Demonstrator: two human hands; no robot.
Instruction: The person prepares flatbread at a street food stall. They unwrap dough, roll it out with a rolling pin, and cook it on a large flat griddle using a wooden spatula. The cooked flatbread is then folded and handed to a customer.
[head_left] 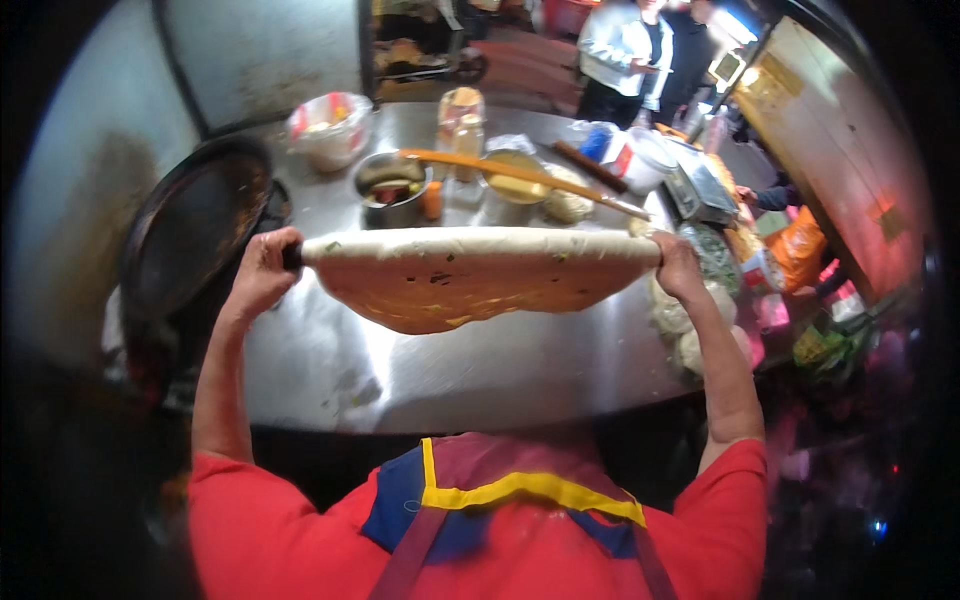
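Observation:
A rolling pin (293, 256) is held level in the air above the steel worktop, gripped at its two ends. My left hand (266, 268) is closed round the dark left end. At the other end, my right hand (679, 265) has its fingers wrapped round the pin. A thin, pale sheet of dough (470, 282) with dark and green flecks is draped over the pin, its lower edge curving downward. The dough covers most of the pin between my hands.
On the left stands a big dark round pan (195, 235). Behind the dough, a wooden stick (470, 163) lies across metal pots (390, 215). A bowl with a plastic bag (330, 130) stands far left; a scale (700, 185) and bagged goods crowd the right. People stand beyond the worktop (440, 385).

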